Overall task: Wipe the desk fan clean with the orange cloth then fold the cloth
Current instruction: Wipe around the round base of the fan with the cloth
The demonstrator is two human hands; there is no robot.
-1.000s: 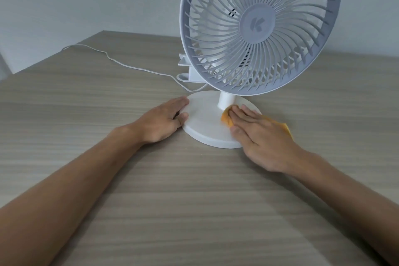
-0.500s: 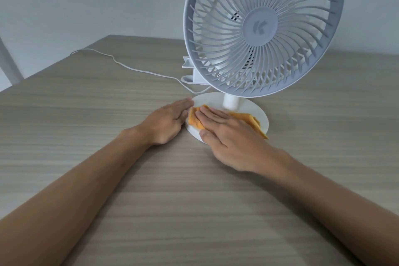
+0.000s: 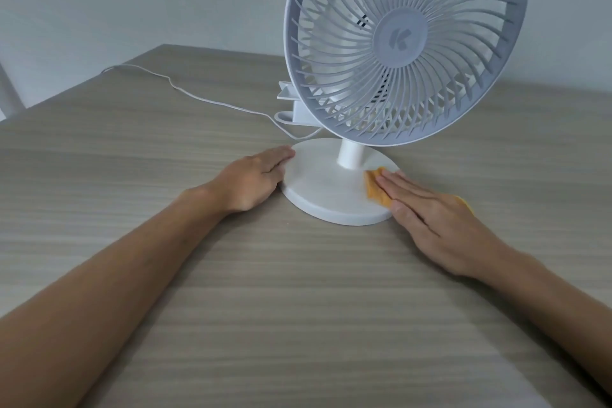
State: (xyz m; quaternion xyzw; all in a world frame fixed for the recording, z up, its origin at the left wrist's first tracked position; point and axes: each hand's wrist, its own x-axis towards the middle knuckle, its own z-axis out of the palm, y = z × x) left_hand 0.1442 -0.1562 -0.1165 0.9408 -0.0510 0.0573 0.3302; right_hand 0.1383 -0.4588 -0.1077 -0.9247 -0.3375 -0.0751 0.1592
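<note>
A white desk fan stands on a round white base on the wooden table. My right hand lies flat on the orange cloth, pressing it onto the right side of the base; most of the cloth is hidden under the palm, with a corner showing beyond the wrist side. My left hand rests on the table with its fingers against the left rim of the base, holding nothing.
A white power cable runs from behind the fan across the wooden table toward the far left edge. A white clip-like part sits behind the fan head. A pale wall stands behind the table.
My right hand slid the orange cloth from the left side of the base back to its right side. The left hand stayed against the left rim.
</note>
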